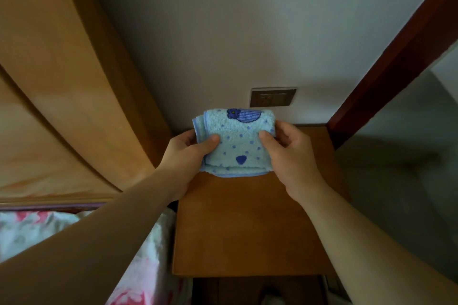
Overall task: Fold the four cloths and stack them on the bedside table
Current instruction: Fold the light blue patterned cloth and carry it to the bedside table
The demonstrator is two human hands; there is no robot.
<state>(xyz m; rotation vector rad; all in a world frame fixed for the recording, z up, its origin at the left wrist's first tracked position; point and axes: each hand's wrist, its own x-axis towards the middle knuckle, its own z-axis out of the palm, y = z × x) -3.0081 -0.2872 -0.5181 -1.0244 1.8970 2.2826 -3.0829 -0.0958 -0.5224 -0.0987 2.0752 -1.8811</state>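
The orange-brown rectangular wooden bedside table (247,230) carries, possibly resting on its far end, a folded pale-blue dotted terry cloth (239,147).

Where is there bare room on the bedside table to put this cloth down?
Bare wood runs from the blue cloth to the front edge of the bedside table, beside the floral bedding. The back strip by the wall is hidden behind the cloth, left hand and right hand.

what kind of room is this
Probably a bedroom: a wooden bedside table stands against the wall, floral bedding lies to its left below a curved wooden headboard. A folded blue cloth is held above the table.
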